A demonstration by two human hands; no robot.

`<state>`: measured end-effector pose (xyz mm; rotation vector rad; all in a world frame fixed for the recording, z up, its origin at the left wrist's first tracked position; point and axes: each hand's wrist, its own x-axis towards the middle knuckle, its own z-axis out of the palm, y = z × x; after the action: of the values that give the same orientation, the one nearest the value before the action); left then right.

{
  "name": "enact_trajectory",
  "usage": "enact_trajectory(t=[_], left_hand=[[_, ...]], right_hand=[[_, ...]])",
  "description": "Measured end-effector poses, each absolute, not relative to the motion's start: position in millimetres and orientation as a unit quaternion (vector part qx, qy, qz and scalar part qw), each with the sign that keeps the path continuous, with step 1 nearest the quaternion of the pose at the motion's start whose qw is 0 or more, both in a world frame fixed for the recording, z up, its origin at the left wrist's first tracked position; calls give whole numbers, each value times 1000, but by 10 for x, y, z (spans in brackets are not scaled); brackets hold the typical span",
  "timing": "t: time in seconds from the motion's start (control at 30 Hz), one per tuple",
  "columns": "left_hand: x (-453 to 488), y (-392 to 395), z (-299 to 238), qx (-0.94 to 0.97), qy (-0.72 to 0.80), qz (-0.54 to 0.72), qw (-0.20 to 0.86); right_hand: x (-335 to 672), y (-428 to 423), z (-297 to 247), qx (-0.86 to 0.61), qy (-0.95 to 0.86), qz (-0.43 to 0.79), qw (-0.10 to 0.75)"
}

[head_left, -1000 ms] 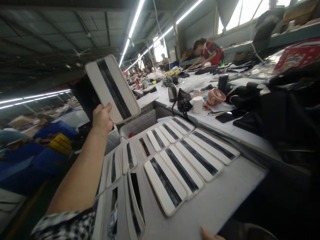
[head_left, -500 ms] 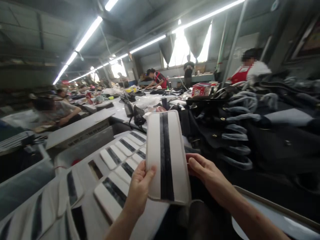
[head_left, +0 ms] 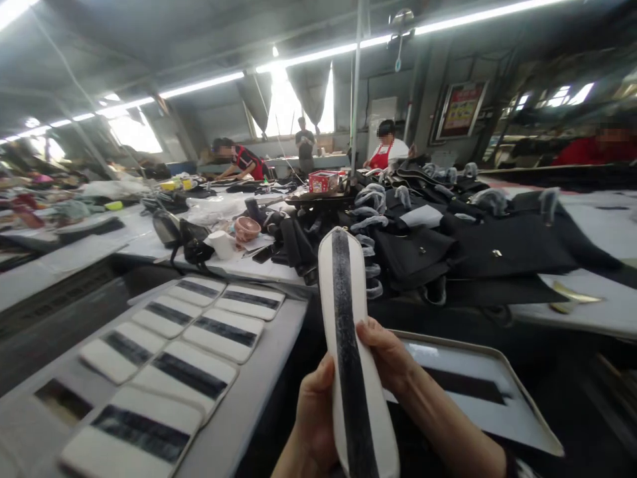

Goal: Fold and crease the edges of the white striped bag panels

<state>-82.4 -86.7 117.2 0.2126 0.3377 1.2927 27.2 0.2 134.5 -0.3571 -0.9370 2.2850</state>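
A long white padded panel (head_left: pixel 351 345) with a dark stripe down its middle stands upright in front of me, bent inward along the stripe. My left hand (head_left: pixel 312 411) grips its left edge, thumb up against the white face. From the right, my right hand (head_left: pixel 391 358) clasps the other edge with curled fingers. Several similar striped panels (head_left: pixel 189 345) lie flat in rows on the grey table (head_left: pixel 263 372) to my left.
A flat tray with a dark strip (head_left: pixel 478 392) lies to my right. Black bags and fabric (head_left: pixel 448 245) are heaped on the bench behind. A pink fan (head_left: pixel 246 228), a white cup (head_left: pixel 221 244) and a black handbag (head_left: pixel 192 245) stand further left. Other workers stand at the far benches.
The panel went from held high in my left hand alone to held in both hands before me, and is now folded narrower. My view has swung right.
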Motion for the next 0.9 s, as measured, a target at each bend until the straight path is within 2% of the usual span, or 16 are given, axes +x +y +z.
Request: enact_trajectory(t=[0.17, 0.37, 0.43, 0.5, 0.57, 0.73, 0.9], left_hand=[[-830, -638, 1258, 244, 280, 602, 707], [-522, -350, 1522, 456, 471, 596, 464], [-346, -282, 1590, 498, 491, 601, 387], [-167, -229, 1649, 530, 473, 609, 354], [-14, -191, 1701, 535, 429, 613, 392], [154, -195, 1749, 443, 332, 586, 592], [86, -293, 1685, 380, 308, 596, 637]], right_hand=[[802, 204, 1374, -135, -395, 857, 302], [1441, 491, 1767, -198, -514, 789, 273], [1627, 604, 1944, -215, -534, 776, 260], [1783, 701, 2118, -222, -567, 763, 218], [1903, 773, 2258, -226, -596, 749, 178], [2059, 840, 2305, -233, -607, 750, 119], [1967, 808, 2094, -205, -563, 790, 130]])
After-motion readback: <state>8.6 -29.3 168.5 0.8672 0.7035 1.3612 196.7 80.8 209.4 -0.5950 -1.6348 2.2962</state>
